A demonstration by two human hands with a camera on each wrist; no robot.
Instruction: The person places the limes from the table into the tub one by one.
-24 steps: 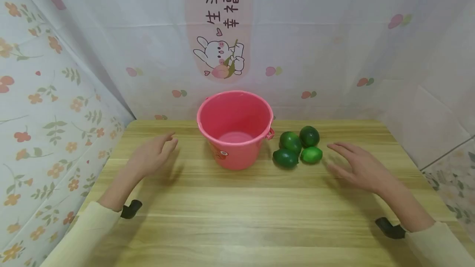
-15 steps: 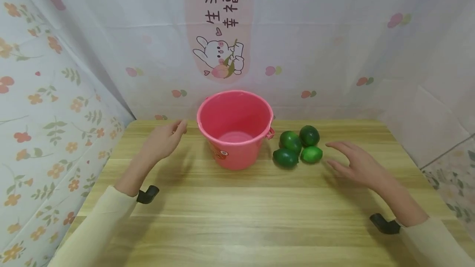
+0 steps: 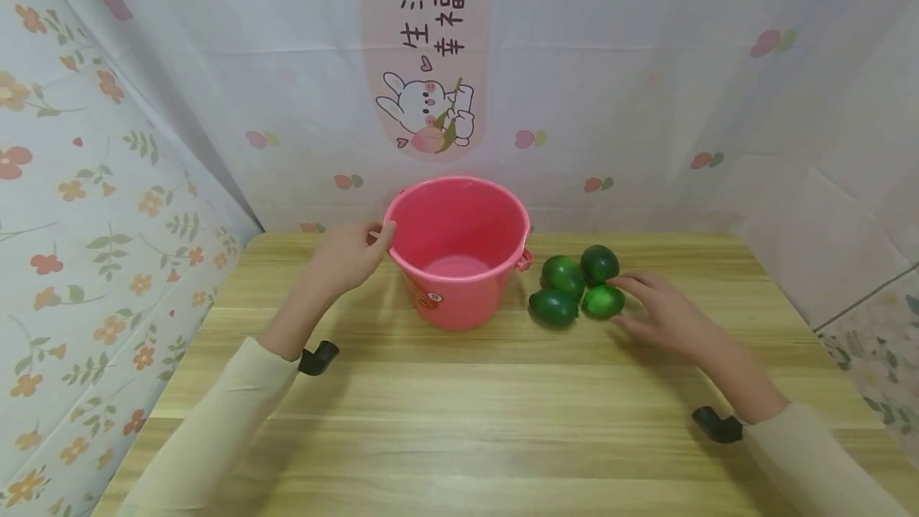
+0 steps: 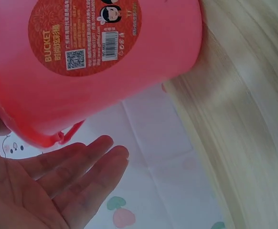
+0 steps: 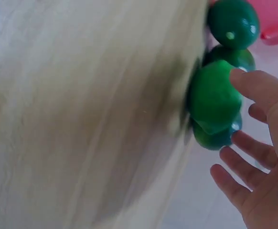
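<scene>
A pink bucket (image 3: 459,294) stands upright near the back of the table. My left hand (image 3: 349,258) is at its left rim. In the left wrist view the thumb is by the rim, while the left hand's fingers (image 4: 89,174) extend straight outside the bucket, apart from its wall. Several green limes lie grouped to the right of the bucket. Nearest my right hand (image 3: 668,317) is the bright green lime (image 3: 603,301). The right hand's thumb (image 5: 258,86) and fingers are spread around that lime without gripping it; whether the thumb touches it I cannot tell.
Beside the bright lime lie a dark lime (image 3: 599,264), another lime (image 3: 563,276) and a darker one (image 3: 554,308). The bucket's handle joint (image 3: 524,260) sticks out towards them. A patterned cloth (image 3: 287,102) hangs behind the wooden table (image 3: 459,421).
My left hand has moved right and forward to the bucket's rim. My right hand has moved left, closer to the bright green lime. The bucket and limes stay in place.
</scene>
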